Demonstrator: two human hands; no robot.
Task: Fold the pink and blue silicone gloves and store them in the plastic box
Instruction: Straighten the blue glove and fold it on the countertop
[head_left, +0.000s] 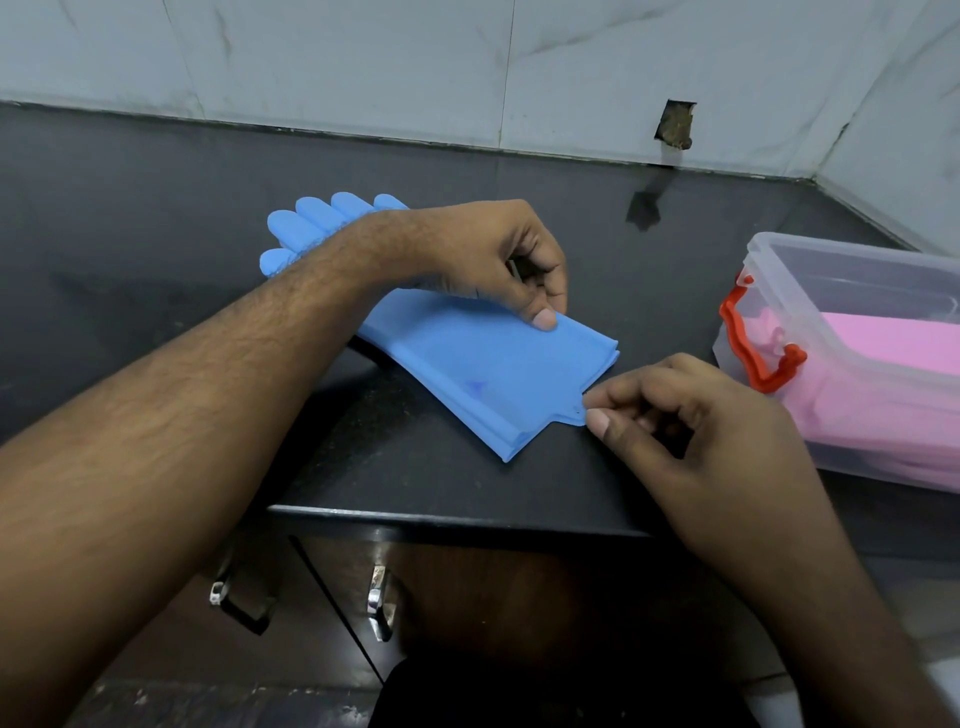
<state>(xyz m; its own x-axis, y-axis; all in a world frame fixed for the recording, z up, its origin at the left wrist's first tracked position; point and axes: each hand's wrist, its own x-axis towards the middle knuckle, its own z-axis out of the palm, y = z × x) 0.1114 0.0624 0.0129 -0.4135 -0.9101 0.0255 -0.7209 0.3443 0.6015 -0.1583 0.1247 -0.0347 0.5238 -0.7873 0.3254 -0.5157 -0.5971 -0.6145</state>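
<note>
On a dark countertop (156, 218), my left hand (498, 260) pinches the far cuff edge of the blue gloves (483, 369), while my right hand (691, 415) pinches the tab at the near cuff corner. The gloves lie flat between both grips, fingertips pointing away. The pink gloves (883, 343) sit inside the plastic box (810, 291), just right of my right hand.

Matt blue glove (483, 364); glossy dark counter (156, 218); clear plastic box (852, 291).

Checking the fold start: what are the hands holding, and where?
Both pinch the blue glove at its cuff end: left hand at the far cuff edge, right hand at the small tab on the near corner.
</note>
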